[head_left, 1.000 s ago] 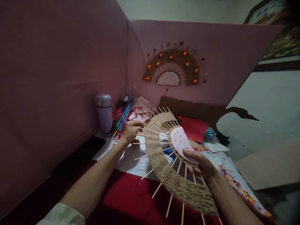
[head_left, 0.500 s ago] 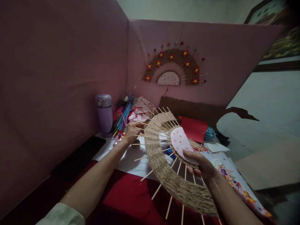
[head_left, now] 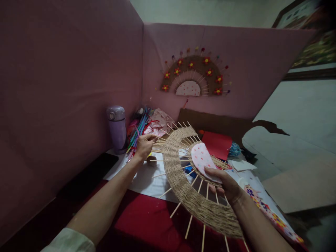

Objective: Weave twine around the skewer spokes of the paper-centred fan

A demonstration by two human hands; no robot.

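A half-ring of woven twine (head_left: 174,175) with thin wooden sticks poking out along its outer edge tilts over the table. The sticks run inward to a small half-disc covered in pink dotted fabric (head_left: 202,159). My right hand (head_left: 223,183) grips this half-disc at its lower end, thumb on the fabric and fingers underneath. At the upper left edge, my left hand (head_left: 144,145) is closed, its thumb and fingertips pinched at the outer end of one stick (head_left: 160,138). The fingertips partly hide that end.
A similar half-ring decorated with flowers (head_left: 191,64) hangs on the pink partition (head_left: 236,45). Behind my left hand stand a purple bottle (head_left: 117,129) and colourful pipe cleaners (head_left: 141,124). Red sheet (head_left: 216,145), blue yarn (head_left: 234,149) and cardboard (head_left: 210,117) lie farther back.
My left hand has shifted slightly left and up along the outer edge, its fingers drawing together at a stick's end. My right hand keeps its grip, and the woven piece has barely moved.
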